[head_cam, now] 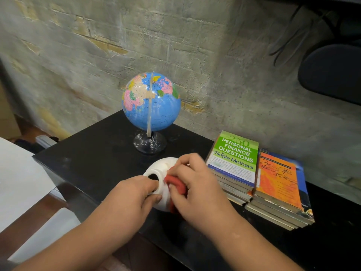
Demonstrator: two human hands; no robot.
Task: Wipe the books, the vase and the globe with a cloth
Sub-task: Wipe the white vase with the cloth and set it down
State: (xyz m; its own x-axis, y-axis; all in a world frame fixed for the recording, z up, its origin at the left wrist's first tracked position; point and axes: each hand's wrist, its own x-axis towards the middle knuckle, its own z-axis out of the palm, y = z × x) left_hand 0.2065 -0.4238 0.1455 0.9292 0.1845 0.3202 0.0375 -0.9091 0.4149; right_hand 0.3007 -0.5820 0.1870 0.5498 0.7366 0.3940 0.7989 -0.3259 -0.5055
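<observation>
A white round vase [159, 169] stands on the black table [97, 153], its dark mouth facing me. My left hand [132, 196] grips the vase at its rim and near side. My right hand [193, 184] holds a red cloth [175, 185] bunched against the right side of the vase. Behind the vase stands a blue globe [151, 101] on a dark round base. To the right lie two stacks of books: a green-covered one [234, 155] on top of the left stack and an orange-covered one [277, 178] on the right stack.
A rough grey brick wall [195, 45] rises right behind the table. A dark rounded chair part [332, 73] hangs at the upper right. White sheets or boards [19, 173] lie at the left, below the table edge. Bare black tabletop stretches left of the globe.
</observation>
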